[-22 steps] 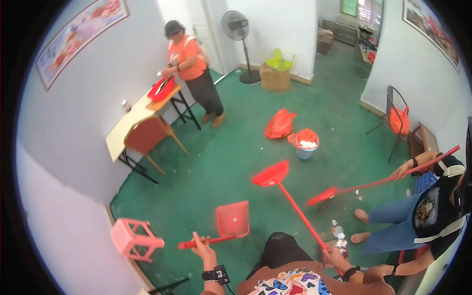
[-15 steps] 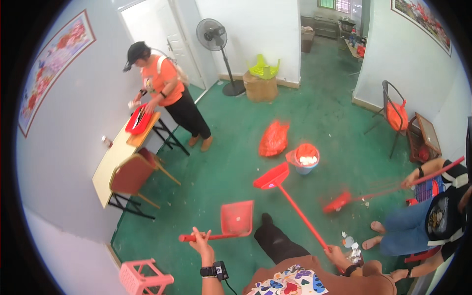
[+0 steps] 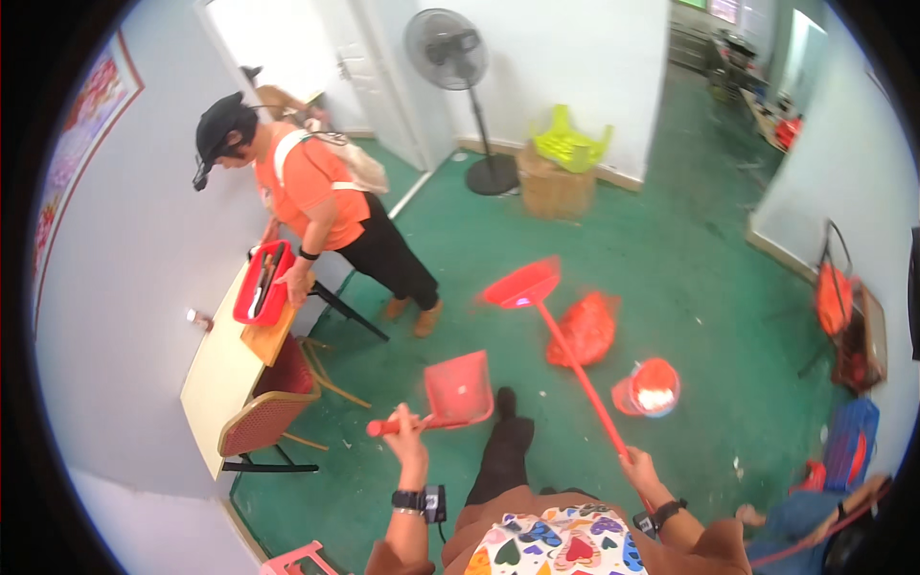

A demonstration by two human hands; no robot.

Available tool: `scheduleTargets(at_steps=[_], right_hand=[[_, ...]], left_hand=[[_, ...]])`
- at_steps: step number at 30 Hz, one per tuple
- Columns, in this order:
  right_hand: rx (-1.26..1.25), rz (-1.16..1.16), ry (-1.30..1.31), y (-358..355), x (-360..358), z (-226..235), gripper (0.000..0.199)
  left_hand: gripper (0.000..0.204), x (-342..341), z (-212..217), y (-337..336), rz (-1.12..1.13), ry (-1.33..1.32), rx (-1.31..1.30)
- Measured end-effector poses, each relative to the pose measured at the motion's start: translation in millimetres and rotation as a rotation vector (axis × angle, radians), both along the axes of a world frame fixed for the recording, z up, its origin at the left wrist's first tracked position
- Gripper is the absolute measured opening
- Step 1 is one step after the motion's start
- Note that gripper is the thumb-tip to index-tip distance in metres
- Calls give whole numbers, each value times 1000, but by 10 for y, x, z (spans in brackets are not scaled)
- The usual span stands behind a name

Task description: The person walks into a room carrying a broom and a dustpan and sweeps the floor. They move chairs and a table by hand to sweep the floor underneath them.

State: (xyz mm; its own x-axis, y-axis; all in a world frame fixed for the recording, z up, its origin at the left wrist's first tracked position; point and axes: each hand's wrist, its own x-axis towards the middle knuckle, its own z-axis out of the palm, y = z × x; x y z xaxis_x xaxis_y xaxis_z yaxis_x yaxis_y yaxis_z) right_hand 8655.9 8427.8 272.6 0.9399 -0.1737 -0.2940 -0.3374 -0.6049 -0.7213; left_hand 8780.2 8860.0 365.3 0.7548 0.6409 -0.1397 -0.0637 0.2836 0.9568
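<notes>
Apparently for balance, the left hand (image 3: pixel 408 439) is clamped on the handle of the red dustpan (image 3: pixel 458 385) partway along its length, so the end of the grip juts toward 9 o'clock while the pan sits at 11 o'clock from the wearer, its broad face turned up. The right hand (image 3: pixel 642 470), at 2 o'clock and close to the body, is closed around the red broom (image 3: pixel 581 378) well back from its head; that hold likely lets the long handle carry the head out to 12 o'clock, where it looks raised, though whether it brushes the floor cannot be told. Both hands are well apart, presumably so neither tool fouls the other. Toward 12 o'clock a red plastic bag (image 3: pixel 594 331) lies beyond the handle, and at 1 o'clock stands a red-lined bucket (image 3: pixel 658 374), its liner draped over the rim, probably to stop it slipping in. Between 10 and 11 o'clock a co-worker (image 3: pixel 321 177) bends over the table (image 3: pixel 213 383), hands at a red basket (image 3: pixel 278 305) of utensils.
</notes>
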Motion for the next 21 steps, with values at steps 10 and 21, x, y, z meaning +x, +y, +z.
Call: scheduleTargets(at_steps=[10,21], right_hand=[[385,-252,315,593,2507,296,19],[92,6,130,47,5146,-607,28]], left_hand=[[28,3742,-360,-19,-234,41,-25],[22,6817,-1170,116,-242,114,137]])
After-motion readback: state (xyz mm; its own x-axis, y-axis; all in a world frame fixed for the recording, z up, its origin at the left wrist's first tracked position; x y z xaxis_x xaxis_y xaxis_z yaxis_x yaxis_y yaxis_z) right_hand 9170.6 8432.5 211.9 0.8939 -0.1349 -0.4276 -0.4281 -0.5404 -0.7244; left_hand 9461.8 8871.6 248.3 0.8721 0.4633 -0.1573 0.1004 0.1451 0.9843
